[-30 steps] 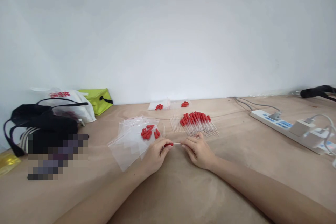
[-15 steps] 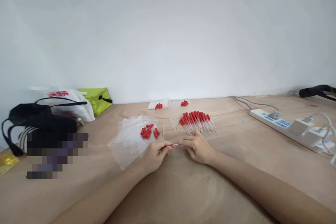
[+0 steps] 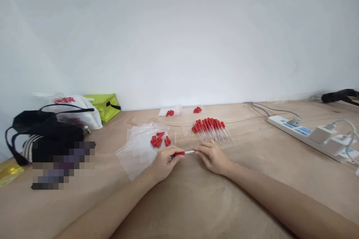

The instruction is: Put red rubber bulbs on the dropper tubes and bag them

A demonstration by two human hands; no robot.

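Between finger and thumb, my left hand [image 3: 166,162] pinches a red rubber bulb [image 3: 178,153]. A thin clear tube [image 3: 190,152] runs from the bulb to the fingertips of my right hand [image 3: 212,157], which are closed on its other end. Behind my right hand lies a row of red-bulbed droppers [image 3: 210,125], with thin bare tubes [image 3: 187,130] at its left. Loose red bulbs [image 3: 157,141] rest on and beside overlapping clear zip bags [image 3: 134,157], beyond my left hand.
Two small bags with red bulbs [image 3: 169,113] lie near the wall. A white power strip [image 3: 305,134] with plugs and cables is at right. Black bag [image 3: 47,130], white plastic bag [image 3: 89,114] and green bag [image 3: 105,106] stand at left.
More of the red bulb now shows between my left fingers, and the clear tube is easier to see. My hands have barely moved; the view has shifted slightly.
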